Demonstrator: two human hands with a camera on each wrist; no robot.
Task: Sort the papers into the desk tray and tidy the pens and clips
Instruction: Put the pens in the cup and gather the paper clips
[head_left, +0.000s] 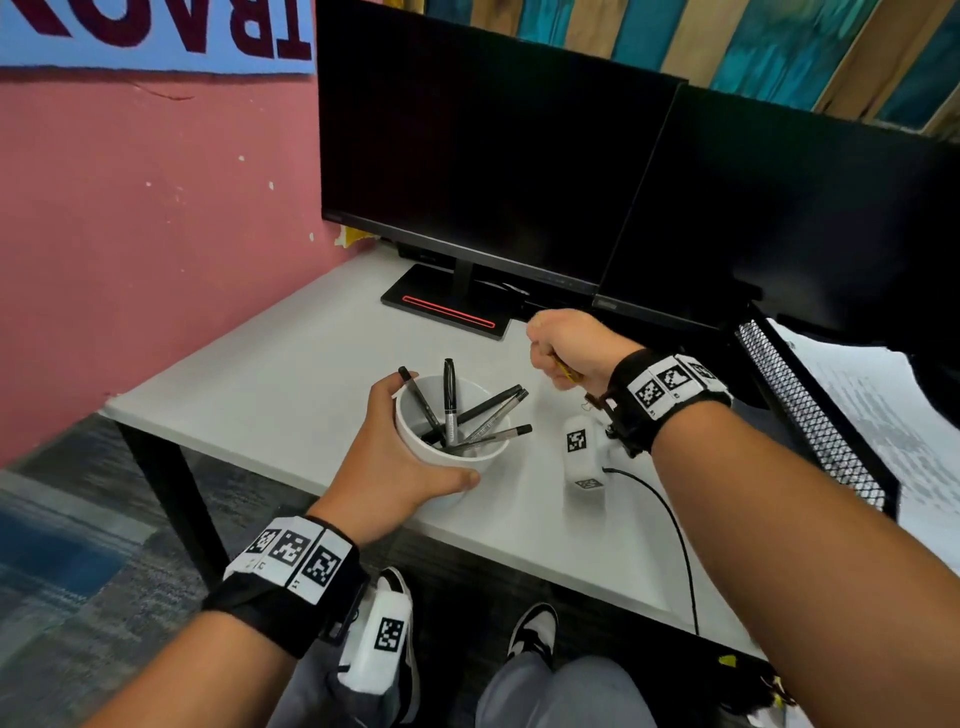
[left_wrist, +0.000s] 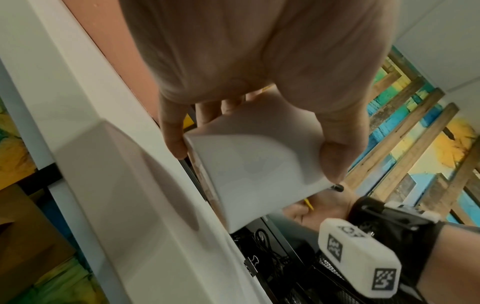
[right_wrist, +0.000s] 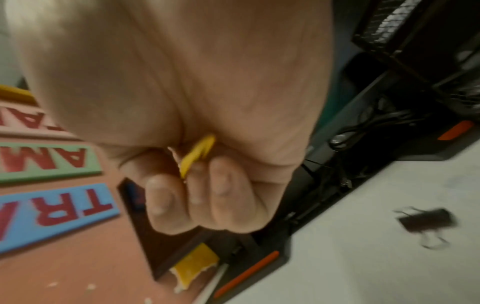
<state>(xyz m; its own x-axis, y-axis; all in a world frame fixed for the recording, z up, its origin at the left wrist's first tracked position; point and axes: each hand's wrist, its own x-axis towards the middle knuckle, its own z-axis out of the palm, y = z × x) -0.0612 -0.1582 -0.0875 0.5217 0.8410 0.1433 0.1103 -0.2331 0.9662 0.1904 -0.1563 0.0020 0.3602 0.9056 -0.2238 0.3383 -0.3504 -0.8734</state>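
Observation:
A white cup (head_left: 483, 457) holding several black pens (head_left: 450, 400) stands near the front of the white desk (head_left: 249, 384). My left hand (head_left: 434, 431) grips the cup, thumb on its near side and fingers on the far rim; the left wrist view shows the same cup (left_wrist: 254, 164). My right hand (head_left: 556, 358) hovers behind and to the right of the cup, curled into a fist round a small yellow item (right_wrist: 197, 154). A black binder clip (right_wrist: 426, 222) lies loose on the desk below that hand. A black mesh desk tray (head_left: 810, 415) with papers (head_left: 883, 410) sits at the right.
Two dark monitors (head_left: 493, 156) (head_left: 779, 208) stand along the back of the desk, one on a black base with a red stripe (head_left: 447, 306). A black cable (head_left: 670, 519) runs over the desk's front right. A pink wall (head_left: 130, 234) borders the left side.

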